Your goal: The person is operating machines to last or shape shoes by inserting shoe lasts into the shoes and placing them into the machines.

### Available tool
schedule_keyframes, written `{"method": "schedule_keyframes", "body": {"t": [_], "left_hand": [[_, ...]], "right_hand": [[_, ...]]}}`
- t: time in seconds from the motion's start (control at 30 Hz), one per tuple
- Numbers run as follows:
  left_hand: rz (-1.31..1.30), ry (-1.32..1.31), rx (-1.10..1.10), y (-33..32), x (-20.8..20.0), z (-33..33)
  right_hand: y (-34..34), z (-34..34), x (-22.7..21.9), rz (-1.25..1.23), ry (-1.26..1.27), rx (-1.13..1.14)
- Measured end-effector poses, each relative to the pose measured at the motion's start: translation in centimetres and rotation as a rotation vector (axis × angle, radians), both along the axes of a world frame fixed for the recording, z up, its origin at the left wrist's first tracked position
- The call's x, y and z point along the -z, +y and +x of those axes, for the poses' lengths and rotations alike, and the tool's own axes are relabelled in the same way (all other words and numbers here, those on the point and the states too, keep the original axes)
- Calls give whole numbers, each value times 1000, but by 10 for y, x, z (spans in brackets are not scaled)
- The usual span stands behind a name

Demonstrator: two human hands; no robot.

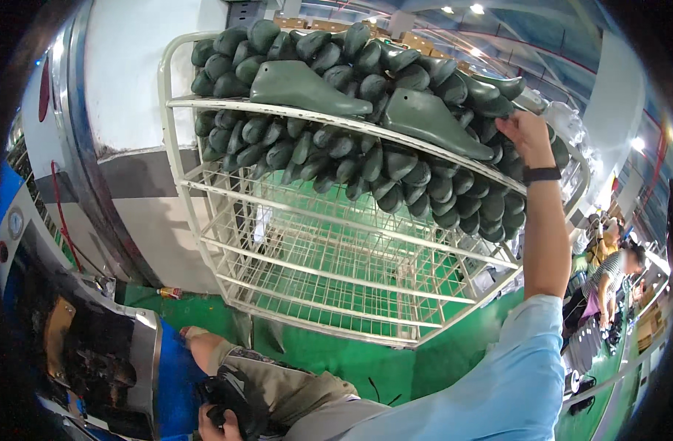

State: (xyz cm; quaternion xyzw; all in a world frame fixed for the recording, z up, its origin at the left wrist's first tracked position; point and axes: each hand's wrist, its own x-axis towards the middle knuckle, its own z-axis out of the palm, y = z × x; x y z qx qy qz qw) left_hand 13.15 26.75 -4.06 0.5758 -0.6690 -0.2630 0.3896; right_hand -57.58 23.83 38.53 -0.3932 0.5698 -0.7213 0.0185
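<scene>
My right arm reaches up to the right end of a white wire rack, where my right hand (529,136) has its fingers bent against a dark green shoe last (491,106). Many similar lasts are piled on the two upper levels. Two of them lie sideways along the front rail: one long last (300,90) towards the left, another last (428,125) nearer my hand. Low at the picture's bottom edge, my left hand (220,426) is closed round a black shoe-like thing (235,400), partly cut off and in shadow.
Below the lasts, the white wire rack (336,275) shows its bars over a green floor (322,360). A dark machine with a blue edge (171,378) stands at my left. People (609,275) work at the far right. A small can (169,292) lies by the wall.
</scene>
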Motion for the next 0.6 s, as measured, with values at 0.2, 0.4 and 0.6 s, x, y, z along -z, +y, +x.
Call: {"method": "schedule_keyframes", "body": {"t": [0.2,0.4,0.6], "left_hand": [[-31,19,74,-2,37,23],[393,529,-155,48,0,22],[215,705,-762,136,3,118]], "right_hand": [[-28,44,25,-80,166,137],[10,64,43,86,563,599],[-35,244,158,-178,430,63]]}}
